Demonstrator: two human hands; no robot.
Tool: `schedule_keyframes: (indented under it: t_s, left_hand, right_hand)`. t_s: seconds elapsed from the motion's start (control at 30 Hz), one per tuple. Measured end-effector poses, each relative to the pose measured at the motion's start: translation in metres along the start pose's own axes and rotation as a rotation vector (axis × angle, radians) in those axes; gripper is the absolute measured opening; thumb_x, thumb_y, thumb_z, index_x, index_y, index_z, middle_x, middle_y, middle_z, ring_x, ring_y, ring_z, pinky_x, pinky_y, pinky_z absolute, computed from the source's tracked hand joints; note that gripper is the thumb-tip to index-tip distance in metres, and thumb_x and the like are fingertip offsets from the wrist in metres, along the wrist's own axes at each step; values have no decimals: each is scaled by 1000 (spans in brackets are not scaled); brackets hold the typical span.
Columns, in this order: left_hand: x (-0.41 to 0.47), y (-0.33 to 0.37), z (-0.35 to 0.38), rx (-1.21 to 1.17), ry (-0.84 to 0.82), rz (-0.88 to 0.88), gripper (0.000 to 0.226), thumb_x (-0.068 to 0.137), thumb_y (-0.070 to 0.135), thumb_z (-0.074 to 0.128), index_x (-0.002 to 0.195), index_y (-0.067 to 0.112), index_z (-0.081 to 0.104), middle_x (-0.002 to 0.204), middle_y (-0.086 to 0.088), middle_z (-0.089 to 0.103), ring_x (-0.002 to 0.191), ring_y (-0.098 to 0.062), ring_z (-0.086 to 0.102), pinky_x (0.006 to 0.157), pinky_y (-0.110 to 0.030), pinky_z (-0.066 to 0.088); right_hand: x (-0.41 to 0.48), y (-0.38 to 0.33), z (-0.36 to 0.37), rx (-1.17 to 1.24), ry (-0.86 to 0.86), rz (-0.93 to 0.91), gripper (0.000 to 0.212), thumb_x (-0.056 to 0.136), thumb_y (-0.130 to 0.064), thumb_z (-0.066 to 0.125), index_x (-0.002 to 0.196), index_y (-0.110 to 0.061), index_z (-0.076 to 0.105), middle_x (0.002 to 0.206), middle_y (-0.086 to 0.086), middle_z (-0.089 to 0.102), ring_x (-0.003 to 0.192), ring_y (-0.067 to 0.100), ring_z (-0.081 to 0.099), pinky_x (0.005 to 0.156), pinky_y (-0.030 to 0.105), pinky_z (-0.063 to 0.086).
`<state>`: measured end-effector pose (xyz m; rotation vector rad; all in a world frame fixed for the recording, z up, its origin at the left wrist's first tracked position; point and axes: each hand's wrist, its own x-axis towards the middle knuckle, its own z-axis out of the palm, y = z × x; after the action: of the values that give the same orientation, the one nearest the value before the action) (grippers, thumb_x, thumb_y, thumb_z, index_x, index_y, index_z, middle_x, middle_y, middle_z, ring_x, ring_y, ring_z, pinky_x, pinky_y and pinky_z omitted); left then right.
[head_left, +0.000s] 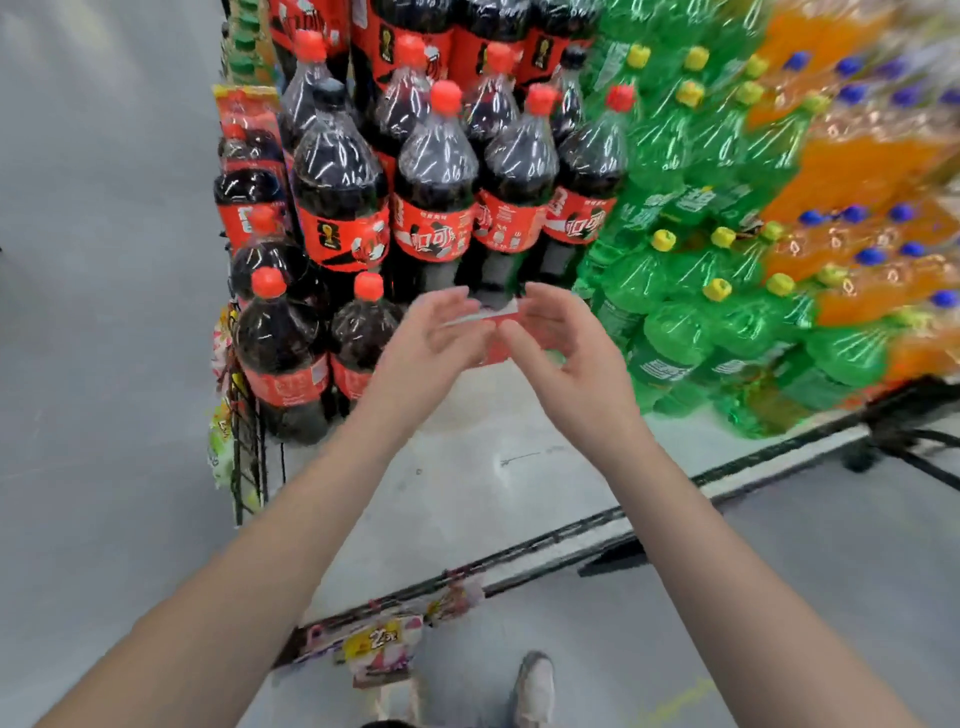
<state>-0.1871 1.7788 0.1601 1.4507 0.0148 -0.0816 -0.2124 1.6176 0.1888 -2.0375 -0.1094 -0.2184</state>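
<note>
So we're standing at a big drinks display. The orange bottles (852, 171) are piling up on the right, the green bottles (691, 291) are sitting in the middle, and the cola bottles (436, 176) are filling the left. They're all stacked in tiers with the labels facing out, probably so shoppers are reading them straight off.

The whole lot is resting on a low white platform (467, 493), and we're leaning in over its front edge with both arms reaching forward. Our left hand (434, 338) and right hand (571, 348) are spreading loosely, fingers relaxed and a bit curved. The palms are facing each other, bracketing a small red and white thing (491, 353) at the foot of the cola stack.

It's too blurry to call it a card or a box, and we're not able to tell whether any fingertips are touching it. Looks like we're going in two-handed to take it by its edges.
</note>
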Motion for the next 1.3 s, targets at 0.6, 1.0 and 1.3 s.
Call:
schedule_keyframes:
  t_s: [0.6,1.0,1.3]
  left_hand:
    - [-84,88,362,41,-506,427,67,85,40,72,143,20,44,140,-1,56,128,-15,66,106,-51,56]
    - [-137,82,583,-33,-858,438,53,93,21,66,142,15,47,143,-8,57,126,-13,67,109,-49,54]
    - [-103,73,713,-97,-1069,444,56,97,23,66,148,14,46,144,-2,58,127,-10,65,101,-37,60]
  right_hand:
    - [-145,37,-344,100,581,-118,48,96,-44,69,138,-26,56,129,-8,67,127,10,63,109,44,51]
    - [-232,93,-528,65,971,-77,51,93,-44,70,137,-22,57,127,-3,69,124,12,65,109,43,51]
    - [-231,130,-617,-26,1149,8,47,91,-47,71,133,-30,58,125,-8,72,125,11,65,110,48,51]
